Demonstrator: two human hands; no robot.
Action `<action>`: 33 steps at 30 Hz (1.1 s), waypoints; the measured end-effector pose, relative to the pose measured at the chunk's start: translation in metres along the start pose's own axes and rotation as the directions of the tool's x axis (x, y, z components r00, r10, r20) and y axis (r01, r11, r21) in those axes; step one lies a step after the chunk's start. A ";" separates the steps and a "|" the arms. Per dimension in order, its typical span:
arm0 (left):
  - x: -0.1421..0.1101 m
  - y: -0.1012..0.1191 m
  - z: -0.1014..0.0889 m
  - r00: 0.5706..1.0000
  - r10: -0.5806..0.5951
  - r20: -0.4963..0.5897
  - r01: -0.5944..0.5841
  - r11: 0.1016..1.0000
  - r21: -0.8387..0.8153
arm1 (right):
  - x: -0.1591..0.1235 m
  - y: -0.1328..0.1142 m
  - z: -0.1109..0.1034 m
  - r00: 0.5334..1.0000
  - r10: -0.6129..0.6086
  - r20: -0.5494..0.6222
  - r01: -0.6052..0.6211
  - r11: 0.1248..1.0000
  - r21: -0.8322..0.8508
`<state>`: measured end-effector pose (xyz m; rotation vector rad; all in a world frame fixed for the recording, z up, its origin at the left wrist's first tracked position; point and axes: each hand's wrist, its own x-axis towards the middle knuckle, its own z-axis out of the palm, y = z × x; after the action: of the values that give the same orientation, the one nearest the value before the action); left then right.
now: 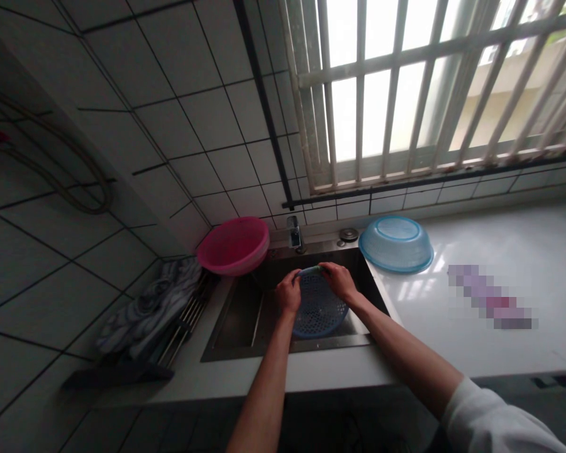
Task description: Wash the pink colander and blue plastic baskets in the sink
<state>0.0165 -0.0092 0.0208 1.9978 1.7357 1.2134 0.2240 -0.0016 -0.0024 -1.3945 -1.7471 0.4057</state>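
Note:
Both of my hands are over the steel sink [231,327]. My left hand [288,293] and my right hand [339,280] are closed on the two ends of a slim green thing [310,270] that I cannot name. They hold it just above a blue perforated strainer basket [318,311] that sits inside the sink. A tap [293,234] stands at the sink's back edge, right behind my hands.
A pink basin [233,245] rests at the sink's back left corner. A blue basin [396,244] lies upside down on the white counter [500,251] to the right. A dish rack with a dark cloth [146,311] is on the left. A barred window [429,88] is above.

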 end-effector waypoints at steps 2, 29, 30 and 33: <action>0.005 -0.014 -0.002 0.985 -0.100 -0.142 0.092 0.994 -0.062 | 0.003 0.014 -0.007 0.987 0.145 -0.074 -0.142 0.989 0.049; 0.008 -0.012 -0.017 0.993 -0.087 -0.078 0.090 0.995 0.041 | 0.001 0.034 -0.017 0.964 0.265 -0.032 -0.266 0.963 -0.040; 0.007 -0.007 -0.016 0.996 -0.079 -0.039 0.081 0.995 0.054 | 0.000 0.030 -0.016 0.972 0.236 -0.012 -0.237 0.971 -0.041; 0.003 0.008 -0.008 0.983 -0.005 0.183 -0.012 0.996 0.092 | -0.003 0.013 -0.010 0.992 0.092 0.089 -0.088 0.995 -0.049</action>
<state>0.0165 -0.0117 0.0326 2.0911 1.7275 0.9325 0.2399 -0.0024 -0.0066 -1.5117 -1.7811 0.4888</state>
